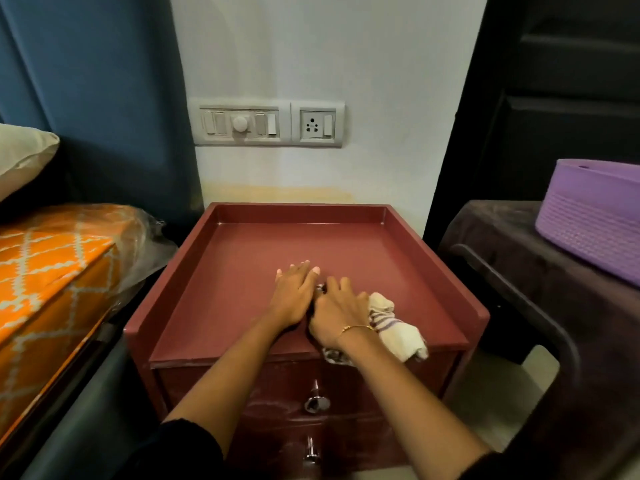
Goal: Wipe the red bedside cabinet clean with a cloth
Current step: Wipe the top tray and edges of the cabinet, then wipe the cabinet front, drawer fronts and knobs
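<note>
Cabinet: the red wooden bedside cabinet (242, 289), with a raised rim on 3 sides of its top, stands against the white wall between the bed and a dark covered stool.
Cloth: a crumpled cream cloth with purple stripes (398, 330) lies on the cabinet top near the front right edge, 1 end hanging slightly over the front.
Left hand: the left hand (294, 296) lies flat on the cabinet top, fingers straight and spread, grip released, just beside the right hand.
Right hand: the right hand (337, 315), a thin gold bangle (356, 329) on its wrist, presses on the cloth with fingers curled over the bunched fabric, grasping it.
Drawers: 2 shiny metal knobs (316, 403) sit on the drawer fronts below.
Surroundings: a grey switch panel (266, 123) is on the wall above; a purple woven basket (592, 220) rests on the stool at right; an orange patterned mattress (52, 271) is at left.
</note>
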Demonstrator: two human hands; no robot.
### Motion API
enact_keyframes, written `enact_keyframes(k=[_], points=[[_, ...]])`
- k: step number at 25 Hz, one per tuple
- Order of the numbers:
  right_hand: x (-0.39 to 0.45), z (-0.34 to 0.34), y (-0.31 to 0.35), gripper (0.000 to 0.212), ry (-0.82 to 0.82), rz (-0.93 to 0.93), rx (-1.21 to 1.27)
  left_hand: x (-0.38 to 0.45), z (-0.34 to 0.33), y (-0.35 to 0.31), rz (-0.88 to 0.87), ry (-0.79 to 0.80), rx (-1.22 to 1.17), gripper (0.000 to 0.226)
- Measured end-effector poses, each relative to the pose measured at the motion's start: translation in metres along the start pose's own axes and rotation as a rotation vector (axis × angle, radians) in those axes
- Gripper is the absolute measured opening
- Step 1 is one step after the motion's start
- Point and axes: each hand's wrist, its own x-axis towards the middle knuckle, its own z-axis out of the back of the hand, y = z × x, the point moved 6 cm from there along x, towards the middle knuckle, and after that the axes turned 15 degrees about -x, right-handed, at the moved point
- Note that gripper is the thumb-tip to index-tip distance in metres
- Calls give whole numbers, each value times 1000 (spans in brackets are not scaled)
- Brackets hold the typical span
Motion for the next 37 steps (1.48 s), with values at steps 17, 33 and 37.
enact_keyframes(k=[17, 33, 37], points=[[-8, -13, -99, 39, 164, -339, -12, 7, -63, -11, -57, 229, 167, 58], [-46, -12, -129, 32, 46, -420, 8, 14, -66, -9, -131, 220, 232, 60], [-79, -20, -124, 30, -161, -504, -14, 3, -66, -22, -261, 218, 334, 55]])
